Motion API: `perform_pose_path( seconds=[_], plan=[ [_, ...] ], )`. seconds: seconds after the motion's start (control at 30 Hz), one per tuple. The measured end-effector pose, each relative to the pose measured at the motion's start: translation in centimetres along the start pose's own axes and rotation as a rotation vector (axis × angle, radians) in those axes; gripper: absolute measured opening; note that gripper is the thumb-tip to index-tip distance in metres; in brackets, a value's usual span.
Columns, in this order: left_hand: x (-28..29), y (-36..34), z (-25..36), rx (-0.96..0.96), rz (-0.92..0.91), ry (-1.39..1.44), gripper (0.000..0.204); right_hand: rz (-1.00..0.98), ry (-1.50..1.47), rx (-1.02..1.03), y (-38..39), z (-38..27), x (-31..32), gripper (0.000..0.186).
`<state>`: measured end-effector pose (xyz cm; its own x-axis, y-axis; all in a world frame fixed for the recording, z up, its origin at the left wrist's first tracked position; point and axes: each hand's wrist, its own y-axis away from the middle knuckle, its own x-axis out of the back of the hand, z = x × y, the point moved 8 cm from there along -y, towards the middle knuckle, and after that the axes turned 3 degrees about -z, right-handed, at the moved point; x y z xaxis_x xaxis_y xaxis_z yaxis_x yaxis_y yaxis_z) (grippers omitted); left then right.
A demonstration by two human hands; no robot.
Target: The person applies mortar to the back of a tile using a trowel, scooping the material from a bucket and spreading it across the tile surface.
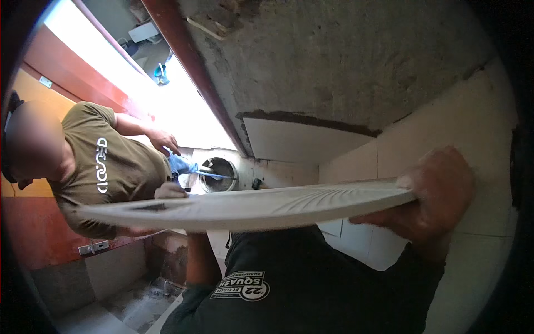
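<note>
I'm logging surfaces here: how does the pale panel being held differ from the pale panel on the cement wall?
The held panel shows curved ridges; the wall panel looks plain. The held panel appears nearly edge-on; the wall panel shows its broad face. The right hand grips the held panel, while the wall panel sits against the wall. Both are pale.

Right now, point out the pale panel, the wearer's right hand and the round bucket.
Pale panel [250,206]: head view, on its surface around mid-length.
Right hand [442,192]: head view, on the middle of the blurred hand.
Round bucket [236,168]: head view, on its rim.
</note>
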<state>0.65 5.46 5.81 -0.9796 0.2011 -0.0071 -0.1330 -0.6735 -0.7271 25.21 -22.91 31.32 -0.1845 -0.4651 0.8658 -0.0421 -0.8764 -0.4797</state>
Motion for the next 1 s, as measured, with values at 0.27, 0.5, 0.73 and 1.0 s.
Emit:
perform_pose_path(
  seconds=[0.27,0.5,0.73,1.0],
  plan=[
    [9.6,11.2,-4.7,0.254,-0.197,0.021,0.055,-0.189,-0.134,0.141,2.5,-10.2,-6.6,0.053],
    [19.5,16.7,-8.7,0.421,-0.309,0.028,0.044,-0.275,-0.216,0.110,2.1,-18.9,-12.4,0.049],
    [25.6,19.5,-4.9,1.216,-0.389,-0.298,0.070,-0.226,-0.296,0.107,0.9,-24.3,-16.4,0.043],
    [16.5,14.6,4.3,1.662,-0.256,1.069,0.090,-0.193,-0.430,0.146,0.5,-30.9,-23.0,0.047]
  ],
)
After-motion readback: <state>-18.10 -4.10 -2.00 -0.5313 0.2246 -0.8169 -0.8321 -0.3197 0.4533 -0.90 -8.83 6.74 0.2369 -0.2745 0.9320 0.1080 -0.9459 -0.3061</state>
